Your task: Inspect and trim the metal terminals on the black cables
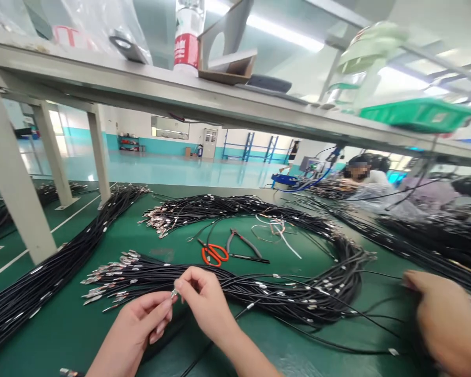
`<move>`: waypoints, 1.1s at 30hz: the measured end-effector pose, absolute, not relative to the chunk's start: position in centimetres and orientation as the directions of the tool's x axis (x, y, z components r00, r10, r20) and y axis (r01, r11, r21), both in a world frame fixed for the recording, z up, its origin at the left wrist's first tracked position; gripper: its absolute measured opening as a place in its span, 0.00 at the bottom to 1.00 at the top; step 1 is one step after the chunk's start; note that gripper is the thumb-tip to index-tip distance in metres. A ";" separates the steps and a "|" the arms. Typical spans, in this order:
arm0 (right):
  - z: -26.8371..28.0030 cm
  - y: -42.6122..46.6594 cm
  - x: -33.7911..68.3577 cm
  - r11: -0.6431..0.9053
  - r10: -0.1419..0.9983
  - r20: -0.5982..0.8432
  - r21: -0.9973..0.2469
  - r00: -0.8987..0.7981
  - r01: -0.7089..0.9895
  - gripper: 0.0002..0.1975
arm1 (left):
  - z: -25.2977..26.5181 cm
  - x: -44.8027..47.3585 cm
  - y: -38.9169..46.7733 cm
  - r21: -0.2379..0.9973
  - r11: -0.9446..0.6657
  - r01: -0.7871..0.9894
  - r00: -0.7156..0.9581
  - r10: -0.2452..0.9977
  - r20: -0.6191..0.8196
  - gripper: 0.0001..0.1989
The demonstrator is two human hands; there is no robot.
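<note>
My left hand (149, 317) and my right hand (202, 301) meet above the front of the green table, fingertips pinched together. Between them is a small shiny metal piece (175, 294), possibly a cable terminal; the fingers hide most of it. Just beyond my hands lies a thick bundle of black cables (259, 293), with white labels and bare metallic ends fanned out at the left. Orange-handled scissors (215, 254) rest behind that bundle. Beside them are grey-handled pliers (243, 248), lying with their handles spread.
Another person's blurred hand (447, 319) reaches in at the right. More cable bundles lie left (74, 241) and at the back (220, 205). Thin wire scraps (277, 229) sit behind the pliers. Overhead runs a shelf (141, 78) carrying a bottle (188, 42) and green tray (419, 115).
</note>
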State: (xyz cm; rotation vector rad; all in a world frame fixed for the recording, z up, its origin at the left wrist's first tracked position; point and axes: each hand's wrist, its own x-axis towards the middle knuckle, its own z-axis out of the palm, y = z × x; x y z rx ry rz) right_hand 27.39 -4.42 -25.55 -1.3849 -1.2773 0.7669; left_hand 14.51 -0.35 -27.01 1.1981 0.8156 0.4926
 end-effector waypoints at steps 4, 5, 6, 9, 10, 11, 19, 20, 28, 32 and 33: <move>-23.2 -4.0 30.5 0.088 0.957 0.208 -0.873 0.203 0.480 0.14 | -27.3 14.5 0.0 0.937 0.326 0.121 0.598 0.730 -0.331 0.43; -22.4 -3.9 31.9 0.052 0.951 0.212 -0.827 0.225 0.559 0.13 | -27.3 14.5 0.0 0.936 0.328 0.130 0.597 0.728 -0.338 0.42; -21.6 -3.7 33.5 -0.018 0.945 0.201 -0.757 0.258 0.654 0.11 | -27.2 14.5 -0.1 0.935 0.327 0.136 0.601 0.723 -0.341 0.41; -20.6 -2.7 38.1 -0.180 0.899 0.203 -0.637 0.388 0.749 0.09 | -26.9 14.5 -0.5 0.933 0.326 0.155 0.642 0.685 -0.346 0.35; -20.9 -2.2 39.2 -0.231 0.892 0.186 -0.594 0.411 0.771 0.07 | -26.8 14.6 -0.6 0.933 0.321 0.162 0.658 0.669 -0.345 0.34; -21.5 -1.7 39.9 -0.271 0.893 0.164 -0.548 0.419 0.791 0.06 | -26.7 14.6 -0.7 0.934 0.315 0.170 0.671 0.657 -0.344 0.34; -26.6 2.6 38.7 -0.366 0.926 0.024 -0.186 0.377 0.912 0.04 | -26.8 14.7 -0.9 0.950 0.269 0.156 0.679 0.670 -0.301 0.28; -26.3 2.7 38.8 -0.365 0.930 -0.010 -0.137 0.368 0.921 0.05 | -26.8 14.6 -0.9 0.954 0.257 0.152 0.678 0.675 -0.290 0.27; -20.4 -1.6 41.2 -0.213 0.970 -0.085 0.169 0.230 0.962 0.10 | -26.3 14.4 -1.0 0.975 0.161 0.152 0.667 0.711 -0.222 0.21; -17.9 -5.7 40.5 -0.156 0.982 -0.077 0.177 0.172 0.972 0.10 | -26.1 14.4 -1.3 0.978 0.095 0.187 0.692 0.694 -0.200 0.19; -17.6 -6.7 39.9 -0.164 0.980 -0.091 0.111 0.174 0.980 0.09 | -26.1 14.4 -1.4 0.977 0.068 0.200 0.697 0.691 -0.191 0.19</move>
